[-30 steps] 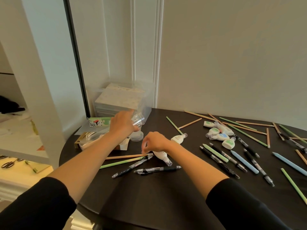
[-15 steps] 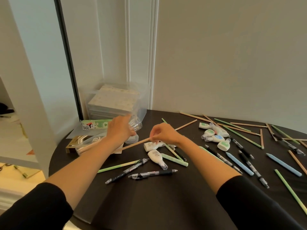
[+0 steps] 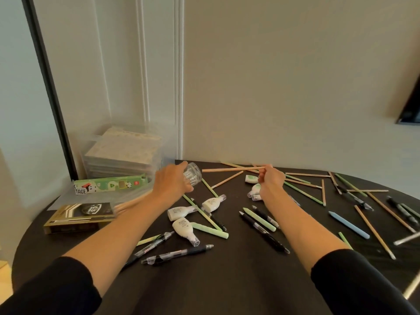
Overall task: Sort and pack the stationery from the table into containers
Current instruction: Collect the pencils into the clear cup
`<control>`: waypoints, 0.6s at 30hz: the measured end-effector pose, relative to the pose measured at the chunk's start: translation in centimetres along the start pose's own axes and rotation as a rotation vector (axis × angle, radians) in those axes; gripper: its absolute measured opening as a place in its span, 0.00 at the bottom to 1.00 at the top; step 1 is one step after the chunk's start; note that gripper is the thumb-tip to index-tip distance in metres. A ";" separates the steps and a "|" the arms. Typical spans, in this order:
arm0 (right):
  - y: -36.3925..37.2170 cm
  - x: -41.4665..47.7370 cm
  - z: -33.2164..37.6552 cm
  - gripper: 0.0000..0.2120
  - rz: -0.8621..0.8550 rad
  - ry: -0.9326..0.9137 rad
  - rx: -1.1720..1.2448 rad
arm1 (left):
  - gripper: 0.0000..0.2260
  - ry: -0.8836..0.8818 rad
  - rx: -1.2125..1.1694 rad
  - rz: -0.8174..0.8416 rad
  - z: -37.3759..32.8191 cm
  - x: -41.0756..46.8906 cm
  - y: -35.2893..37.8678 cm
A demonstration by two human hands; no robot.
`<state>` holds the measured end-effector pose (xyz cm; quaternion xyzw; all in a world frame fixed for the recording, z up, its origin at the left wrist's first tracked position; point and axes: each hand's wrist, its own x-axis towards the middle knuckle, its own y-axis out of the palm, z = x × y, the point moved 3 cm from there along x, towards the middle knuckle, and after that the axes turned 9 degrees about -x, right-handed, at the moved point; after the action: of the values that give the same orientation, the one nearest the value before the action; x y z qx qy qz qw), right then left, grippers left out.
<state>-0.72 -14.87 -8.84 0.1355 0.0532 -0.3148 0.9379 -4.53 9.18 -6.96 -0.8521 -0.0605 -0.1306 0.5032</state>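
At frame centre the left hand (image 3: 171,186) grips a clear jar (image 3: 192,177) tilted on its side. The right hand (image 3: 270,180) pinches 1 tan pencil (image 3: 231,169) — held level above the dark worktop (image 3: 227,280).

The person wears black sleeves on both arms. The left sleeve (image 3: 52,289) and the right sleeve (image 3: 359,283) are plain, soft dark cloth, each ending in a rounded edge near the elbow. Forearms, wrists, the left hand (image 3: 172,185) and the right hand (image 3: 271,180) are bare.
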 end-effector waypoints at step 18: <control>4.0 -1.9 -1.7 0.05 0.647 -0.111 -0.317 | 0.31 0.128 0.001 0.045 -4.7 2.8 3.4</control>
<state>0.15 -10.21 -9.26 -0.0192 0.0048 0.0036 0.9998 -1.78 3.35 -6.87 -0.8429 -0.0089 -0.1734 0.5093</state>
